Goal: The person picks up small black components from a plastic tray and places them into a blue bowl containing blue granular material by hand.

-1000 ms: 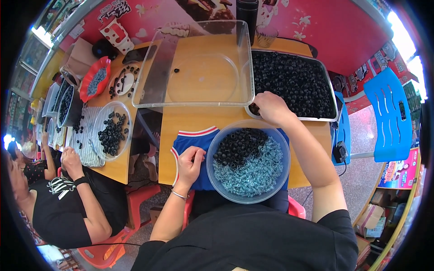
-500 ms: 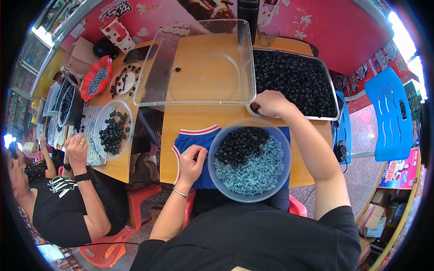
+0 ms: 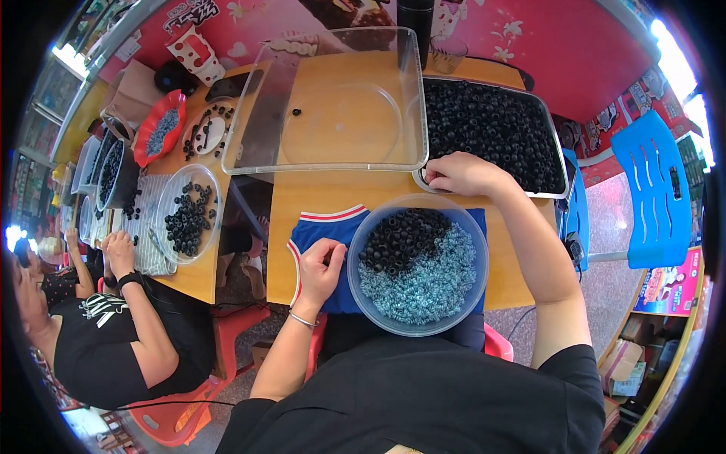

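My left hand point(image 3: 321, 271) is closed in a loose fist over a blue cloth point(image 3: 331, 219) with red and white trim. Whatever it holds is hidden. At the near left corner of a metal-rimmed tray point(image 3: 529, 194), my right hand point(image 3: 463, 175) has its fingers drawn together, tips partly hidden. Small black hollow pieces point(image 3: 491, 132) heap up in that tray. Between my forearms, a round clear bowl point(image 3: 481, 291) holds similar black pieces point(image 3: 401, 238) at its upper left and pale blue translucent bits point(image 3: 420, 291) across the rest.
A large clear bin point(image 3: 325, 168) with one black piece lies beyond my hands. At left, a person point(image 3: 113, 325) works by another clear bowl point(image 3: 219, 219) of black pieces. A red dish point(image 3: 178, 102), a dark bottle point(image 3: 414, 45) and a glass point(image 3: 448, 54) stand farther back. A blue chair point(image 3: 654, 189) is at right.
My right hand has shifted slightly right at the tray corner, with its fingers now bunched at the rim. My left hand stays nearly still. The person at left has lowered their hands.
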Demonstrator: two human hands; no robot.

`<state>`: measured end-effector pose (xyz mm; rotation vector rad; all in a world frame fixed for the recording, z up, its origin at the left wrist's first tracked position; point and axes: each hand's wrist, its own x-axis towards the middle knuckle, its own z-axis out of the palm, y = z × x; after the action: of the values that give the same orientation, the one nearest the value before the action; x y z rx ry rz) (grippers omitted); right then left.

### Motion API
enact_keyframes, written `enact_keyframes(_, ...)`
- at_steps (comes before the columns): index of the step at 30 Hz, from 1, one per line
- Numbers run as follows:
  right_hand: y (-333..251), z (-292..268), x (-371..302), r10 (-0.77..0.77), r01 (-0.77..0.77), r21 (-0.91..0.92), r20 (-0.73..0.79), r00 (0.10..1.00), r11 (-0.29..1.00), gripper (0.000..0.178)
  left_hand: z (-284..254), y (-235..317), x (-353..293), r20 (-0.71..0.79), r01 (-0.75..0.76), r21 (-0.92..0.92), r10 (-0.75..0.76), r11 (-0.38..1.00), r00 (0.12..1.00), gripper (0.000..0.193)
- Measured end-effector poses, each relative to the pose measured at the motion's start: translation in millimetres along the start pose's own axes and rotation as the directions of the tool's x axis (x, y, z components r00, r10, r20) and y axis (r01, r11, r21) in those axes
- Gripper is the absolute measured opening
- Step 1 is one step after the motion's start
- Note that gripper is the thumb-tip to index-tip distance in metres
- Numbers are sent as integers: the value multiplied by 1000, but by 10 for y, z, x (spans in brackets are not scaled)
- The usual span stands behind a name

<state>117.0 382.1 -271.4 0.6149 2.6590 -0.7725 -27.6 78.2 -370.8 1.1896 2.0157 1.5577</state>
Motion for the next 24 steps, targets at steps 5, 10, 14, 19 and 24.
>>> enact_keyframes(5,37,-21,-16,-83,80,91,29,996,993,18,-4,19,2,2,1,16,-1,1000,1000,14)
enact_keyframes(10,106,-19,-68,-107,106,152,1,994,983,18,5,47,9,-5,-7,3,7,1000,1000,15)
enact_keyframes(14,122,-20,-154,-106,127,254,-96,990,959,17,4,14,-1,-8,-1,22,2,1000,1000,15)
enact_keyframes(19,-81,60,-432,-266,256,333,-17,964,908,16,9,34,7,-5,1,20,-1,1000,1000,14)
enact_keyframes(24,-134,149,-535,-255,248,330,-24,967,911,20,4,8,2,-11,2,24,-1,1000,1000,14)
